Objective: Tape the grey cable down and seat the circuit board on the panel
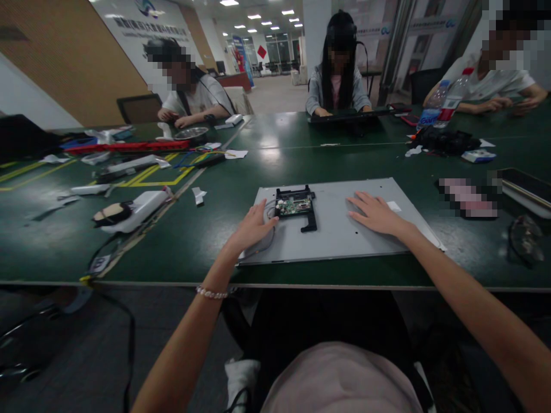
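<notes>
In front of me on the green table lies a flat grey metal panel (336,238), with a few small dark holes in it. A green circuit board (295,206) in a black plastic bracket (310,220) sits on its left half. Beside the bracket, my left hand (253,225) rests at the panel's left edge with its fingers apart, close to a thin grey cable (269,244). My right hand (373,215) lies flat on the panel's right half, fingers spread, by a small white label (393,206). Neither hand shows anything held.
A white power strip-like device (144,209) and loose scraps lie left on the green table (206,235). Two bottles (451,97), a phone (467,198) and glasses (526,238) are at right. Several people sit across the table, one behind a dark panel (350,116).
</notes>
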Demonstrator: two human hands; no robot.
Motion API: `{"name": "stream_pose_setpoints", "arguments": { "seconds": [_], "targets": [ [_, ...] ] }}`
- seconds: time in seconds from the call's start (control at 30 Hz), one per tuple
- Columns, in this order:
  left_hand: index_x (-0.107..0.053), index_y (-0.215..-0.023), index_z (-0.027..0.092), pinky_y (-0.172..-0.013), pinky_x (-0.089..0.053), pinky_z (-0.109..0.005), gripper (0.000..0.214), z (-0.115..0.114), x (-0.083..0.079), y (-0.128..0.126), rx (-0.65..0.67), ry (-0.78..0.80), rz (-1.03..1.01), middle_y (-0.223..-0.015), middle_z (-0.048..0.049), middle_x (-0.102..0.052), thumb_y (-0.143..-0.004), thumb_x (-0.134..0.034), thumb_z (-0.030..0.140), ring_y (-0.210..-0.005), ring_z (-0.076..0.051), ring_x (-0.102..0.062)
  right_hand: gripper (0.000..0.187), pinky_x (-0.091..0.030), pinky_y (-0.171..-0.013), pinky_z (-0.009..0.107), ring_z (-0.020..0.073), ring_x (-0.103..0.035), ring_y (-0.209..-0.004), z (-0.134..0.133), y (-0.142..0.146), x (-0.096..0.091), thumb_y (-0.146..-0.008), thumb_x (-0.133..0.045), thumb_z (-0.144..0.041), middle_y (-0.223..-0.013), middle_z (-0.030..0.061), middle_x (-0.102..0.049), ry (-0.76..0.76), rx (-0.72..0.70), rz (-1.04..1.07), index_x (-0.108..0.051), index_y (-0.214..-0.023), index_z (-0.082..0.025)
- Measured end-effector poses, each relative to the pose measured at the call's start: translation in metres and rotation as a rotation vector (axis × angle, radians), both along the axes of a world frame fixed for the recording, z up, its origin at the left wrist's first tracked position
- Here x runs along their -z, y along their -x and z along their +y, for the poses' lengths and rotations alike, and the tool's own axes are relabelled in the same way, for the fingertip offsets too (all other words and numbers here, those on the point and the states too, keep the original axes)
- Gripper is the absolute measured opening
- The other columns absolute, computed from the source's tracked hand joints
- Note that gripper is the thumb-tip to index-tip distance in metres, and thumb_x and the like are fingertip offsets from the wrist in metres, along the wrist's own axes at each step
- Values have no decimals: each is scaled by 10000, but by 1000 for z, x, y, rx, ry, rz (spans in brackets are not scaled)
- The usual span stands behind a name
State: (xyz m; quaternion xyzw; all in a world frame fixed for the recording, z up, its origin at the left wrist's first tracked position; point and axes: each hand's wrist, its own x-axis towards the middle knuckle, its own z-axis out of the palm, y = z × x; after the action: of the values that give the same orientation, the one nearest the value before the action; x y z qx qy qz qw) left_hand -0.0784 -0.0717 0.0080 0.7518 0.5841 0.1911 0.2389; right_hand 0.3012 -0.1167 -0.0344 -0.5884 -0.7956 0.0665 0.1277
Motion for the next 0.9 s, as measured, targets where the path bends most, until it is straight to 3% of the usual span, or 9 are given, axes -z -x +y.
{"name": "stream_pose_setpoints", "arguments": {
  "seconds": [0.2,0.33,0.47,0.67,0.9],
  "targets": [
    [-271,-1532,149,-1197,-182,-476,978,20,-17,-4,96,69,124,-1590,-185,-266,-734,-673,546,-1469,-380,-224,660,-258,-1140,629,356,-261,-1464,0,4,0,-973,-246,-615,-1599,115,-306,-2,26,-40,-388,-1502,-247],
    [-317,-1516,211,-1182,-167,-524,1145,45,-31,-16,360,17,195,-1630,-164,-138,-545,-807,569,-1483,-436,-86,657,-255,-1141,631,359,-256,-1465,0,4,1,-974,-246,-607,-1600,101,-310,-2,26,-37,-374,-1510,-250],
    [-354,-1505,241,-1172,-241,-458,1166,63,-37,-24,472,67,195,-1637,-141,-115,-490,-834,558,-1475,-416,-169,655,-247,-1149,618,350,-245,-1471,0,2,0,-976,-239,-606,-1604,96,-301,-2,21,-41,-368,-1513,-255],
    [-562,-1348,273,-1163,-276,-450,929,70,-34,-21,498,108,117,-1578,-117,-303,-489,-864,461,-1432,-399,-297,656,-255,-1151,598,341,-253,-1469,-2,4,-4,-980,-223,-603,-1602,104,-305,-5,21,-48,-371,-1511,-248],
    [-571,-1332,288,-1184,-250,-449,798,64,-17,-33,584,6,98,-1566,-76,-288,-600,-800,510,-1426,-369,-300,643,-249,-1149,604,350,-253,-1468,-1,4,-2,-977,-236,-599,-1603,86,-308,-7,26,-53,-363,-1513,-267]
  ]
}}
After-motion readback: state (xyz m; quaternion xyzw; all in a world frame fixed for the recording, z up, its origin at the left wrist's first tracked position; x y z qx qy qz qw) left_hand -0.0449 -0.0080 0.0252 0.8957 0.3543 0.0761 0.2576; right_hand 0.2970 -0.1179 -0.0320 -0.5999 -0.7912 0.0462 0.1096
